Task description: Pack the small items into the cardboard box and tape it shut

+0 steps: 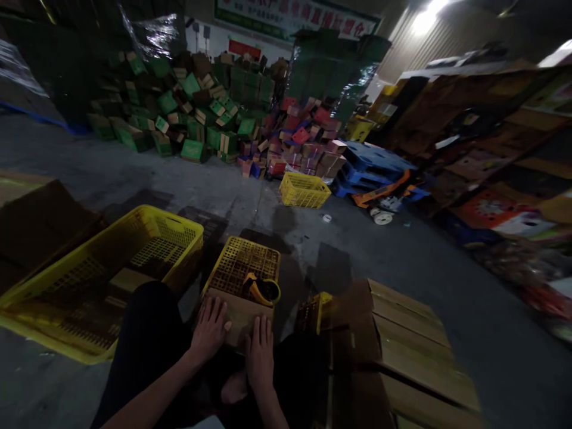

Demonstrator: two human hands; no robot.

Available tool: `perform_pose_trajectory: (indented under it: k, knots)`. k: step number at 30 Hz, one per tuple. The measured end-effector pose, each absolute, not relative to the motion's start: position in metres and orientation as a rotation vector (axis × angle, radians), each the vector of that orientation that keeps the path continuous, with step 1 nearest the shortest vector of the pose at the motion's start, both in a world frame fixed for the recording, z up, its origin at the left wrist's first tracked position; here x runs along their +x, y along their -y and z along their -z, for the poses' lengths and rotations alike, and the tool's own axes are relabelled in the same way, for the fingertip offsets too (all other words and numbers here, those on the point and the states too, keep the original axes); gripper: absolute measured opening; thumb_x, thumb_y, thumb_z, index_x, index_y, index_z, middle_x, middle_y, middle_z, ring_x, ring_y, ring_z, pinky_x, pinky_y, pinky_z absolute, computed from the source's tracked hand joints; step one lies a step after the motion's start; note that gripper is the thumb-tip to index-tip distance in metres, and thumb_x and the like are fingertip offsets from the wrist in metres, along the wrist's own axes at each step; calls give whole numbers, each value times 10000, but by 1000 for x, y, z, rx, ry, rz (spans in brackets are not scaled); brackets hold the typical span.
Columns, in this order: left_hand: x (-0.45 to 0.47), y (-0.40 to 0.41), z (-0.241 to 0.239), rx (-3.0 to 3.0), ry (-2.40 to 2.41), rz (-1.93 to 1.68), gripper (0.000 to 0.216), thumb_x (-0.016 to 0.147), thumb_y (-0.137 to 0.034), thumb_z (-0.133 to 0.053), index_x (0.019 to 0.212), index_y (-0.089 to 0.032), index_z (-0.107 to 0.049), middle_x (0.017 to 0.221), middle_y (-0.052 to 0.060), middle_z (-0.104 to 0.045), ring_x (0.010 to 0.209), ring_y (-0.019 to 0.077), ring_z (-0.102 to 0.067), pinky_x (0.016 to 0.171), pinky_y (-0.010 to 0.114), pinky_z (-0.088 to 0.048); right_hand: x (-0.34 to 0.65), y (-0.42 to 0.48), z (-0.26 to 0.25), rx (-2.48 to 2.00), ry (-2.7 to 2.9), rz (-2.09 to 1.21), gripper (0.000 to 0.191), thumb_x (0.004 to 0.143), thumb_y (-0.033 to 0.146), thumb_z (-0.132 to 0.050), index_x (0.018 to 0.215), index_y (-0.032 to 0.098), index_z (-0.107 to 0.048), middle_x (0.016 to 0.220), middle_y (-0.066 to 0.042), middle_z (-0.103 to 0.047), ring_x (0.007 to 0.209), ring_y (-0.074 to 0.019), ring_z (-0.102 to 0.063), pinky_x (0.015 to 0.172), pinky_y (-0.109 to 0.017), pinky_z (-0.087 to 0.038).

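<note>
Between my knees, a cardboard box (239,314) rests at the near end of a yellow crate (243,255) with a grid top. My left hand (210,326) lies on the box's left side, fingers stretched out. On the right side my right hand (260,350) presses flat, its fingers also extended. Neither hand grips anything. Just beyond the box, a yellow and black tape dispenser (259,288) sits on the crate's grid. The box's near side is dim and partly hidden by my hands.
A large yellow crate (84,353) with a piece of cardboard inside stands left. Several flat cartons (415,333) are stacked right. Farther off are a small yellow crate (304,192), green cartons (193,150), blue pallets (375,158) and an orange pallet jack (382,192).
</note>
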State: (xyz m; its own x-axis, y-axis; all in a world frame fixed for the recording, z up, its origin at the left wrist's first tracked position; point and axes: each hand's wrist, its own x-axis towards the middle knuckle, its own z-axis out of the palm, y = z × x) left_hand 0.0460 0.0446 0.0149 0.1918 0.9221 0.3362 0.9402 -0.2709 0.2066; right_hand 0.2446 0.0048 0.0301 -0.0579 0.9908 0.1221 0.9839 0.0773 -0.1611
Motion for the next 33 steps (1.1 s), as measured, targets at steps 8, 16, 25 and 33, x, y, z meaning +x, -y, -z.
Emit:
perform_pose_trajectory:
  k: [8, 16, 25, 33]
  knots:
    - [106, -23, -22, -2811, 1613, 479, 646, 894, -153, -495, 1532, -206, -401, 1603, 85, -367, 1480, 301, -308, 1152, 502, -347, 254, 1, -25, -1913, 2197, -103, 642, 959, 155, -368, 1587, 200, -242, 1659, -55, -200, 1536, -232, -173, 1210, -424, -308]
    - [65, -13, -17, -2798, 1591, 576, 584, 938, -281, -549, 1505, -200, -432, 1576, 93, -414, 1447, 277, -383, 1131, 450, -405, 247, -1, -37, -1959, 2140, -179, 568, 1043, 380, -333, 1562, 150, -321, 1640, -124, -249, 1515, -282, -248, 1162, -464, -371]
    - [-1, -13, -7, -2530, 1855, 615, 600, 1009, -438, -437, 1524, -134, -386, 1545, 165, -443, 1421, 308, -428, 1093, 486, -440, 253, 24, -37, -2069, 2072, -200, 587, 1048, 430, -270, 1552, 138, -344, 1620, -136, -293, 1490, -309, -308, 1148, -538, -364]
    - [26, 1, -13, -2412, 1923, 678, 620, 991, -450, -446, 1500, -96, -428, 1569, 211, -383, 1480, 381, -293, 1120, 565, -380, 236, 45, -29, -2054, 2036, -183, 600, 1043, 445, -276, 1522, 109, -405, 1590, -186, -339, 1483, -355, -311, 1136, -598, -347]
